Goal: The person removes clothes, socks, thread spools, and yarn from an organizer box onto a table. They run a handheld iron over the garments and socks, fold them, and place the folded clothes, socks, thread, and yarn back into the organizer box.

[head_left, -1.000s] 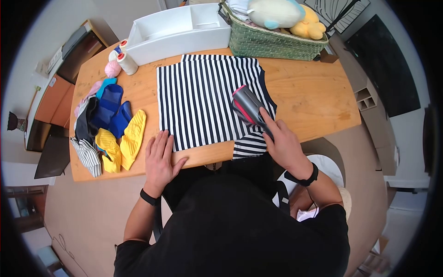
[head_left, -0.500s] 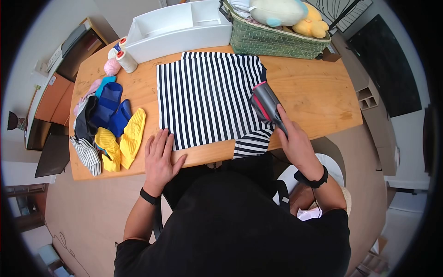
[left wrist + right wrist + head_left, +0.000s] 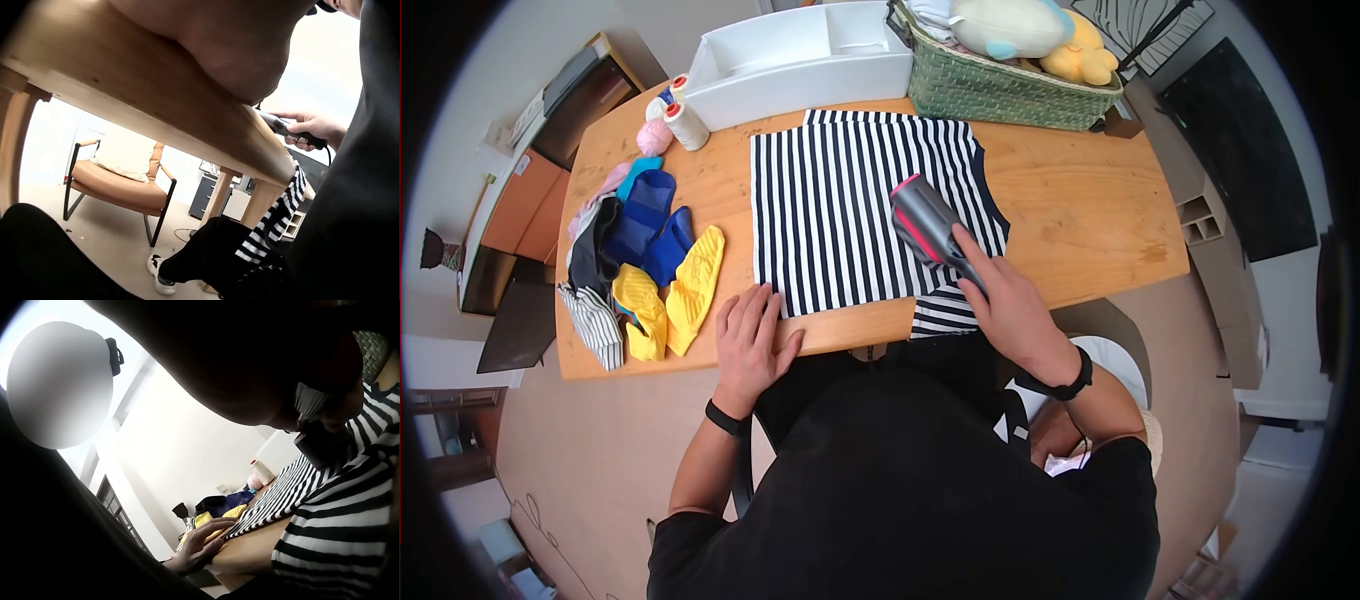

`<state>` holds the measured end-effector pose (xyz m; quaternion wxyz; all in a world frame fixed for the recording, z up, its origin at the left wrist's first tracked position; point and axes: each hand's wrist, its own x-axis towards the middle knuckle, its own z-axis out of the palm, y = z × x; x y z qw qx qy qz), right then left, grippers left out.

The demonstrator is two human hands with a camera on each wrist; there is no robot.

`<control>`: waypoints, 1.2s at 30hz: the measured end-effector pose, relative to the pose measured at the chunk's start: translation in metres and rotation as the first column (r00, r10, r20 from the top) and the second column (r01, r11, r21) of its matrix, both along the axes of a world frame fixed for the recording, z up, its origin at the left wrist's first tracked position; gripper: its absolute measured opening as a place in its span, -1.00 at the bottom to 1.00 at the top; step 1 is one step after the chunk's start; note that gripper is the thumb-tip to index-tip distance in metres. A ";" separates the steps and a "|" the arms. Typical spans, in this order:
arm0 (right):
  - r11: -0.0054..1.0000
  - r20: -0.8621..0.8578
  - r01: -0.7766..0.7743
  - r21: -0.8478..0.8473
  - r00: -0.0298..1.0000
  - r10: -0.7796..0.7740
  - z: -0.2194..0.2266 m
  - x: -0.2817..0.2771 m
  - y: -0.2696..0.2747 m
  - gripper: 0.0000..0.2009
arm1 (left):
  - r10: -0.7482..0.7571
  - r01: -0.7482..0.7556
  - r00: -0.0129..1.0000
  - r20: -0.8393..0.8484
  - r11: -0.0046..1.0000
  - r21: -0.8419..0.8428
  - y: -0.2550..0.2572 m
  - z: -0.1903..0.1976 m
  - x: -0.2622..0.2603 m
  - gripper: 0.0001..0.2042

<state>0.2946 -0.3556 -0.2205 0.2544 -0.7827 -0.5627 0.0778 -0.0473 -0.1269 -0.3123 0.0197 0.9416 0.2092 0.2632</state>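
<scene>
A black-and-white striped shirt lies flat on the wooden table, one sleeve hanging over the near edge. My right hand grips the handle of a grey handheld garment steamer with pink trim, its head over the right part of the shirt. A cord trails from the handle end in the left wrist view. With fingers extended, my left hand rests at the table's near edge, fingertips at the shirt's lower left corner. The right wrist view shows the steamer dark and partly hidden by my hand.
Left on the table is a pile of clothes with yellow and blue pieces. Thread spools and a pink yarn ball stand behind it. A white divided bin and a green basket of plush toys line the back.
The steamer in my right hand went right toward the shirt's edge, then came back left over the stripes. My left hand stays at the corner. The head view shifts slightly.
</scene>
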 end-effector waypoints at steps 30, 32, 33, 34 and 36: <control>0.930 -0.087 -0.354 -0.095 0.934 0.347 -0.006 -0.086 0.070 -0.26 | -0.009 -0.006 0.989 0.148 0.995 0.104 0.002 -0.009 -0.020 -0.58; 0.921 -0.071 -0.378 -0.097 0.925 0.372 -0.004 -0.094 0.073 -0.26 | -0.028 0.011 0.990 0.138 0.993 0.122 0.002 -0.008 -0.020 -0.60; 0.912 -0.055 -0.399 -0.100 0.917 0.395 -0.004 -0.099 0.074 -0.27 | -0.028 0.011 0.990 0.139 0.993 0.121 0.003 -0.007 -0.019 -0.60; 0.907 -0.030 -0.418 -0.051 0.908 0.417 -0.009 -0.103 0.076 -0.26 | -0.048 0.030 0.991 0.126 0.989 0.143 0.003 -0.006 -0.019 -0.62; 0.899 -0.018 -0.436 -0.037 0.900 0.436 -0.011 -0.108 0.075 -0.26 | -0.069 0.050 0.991 0.115 0.985 0.163 0.003 -0.005 -0.017 -0.65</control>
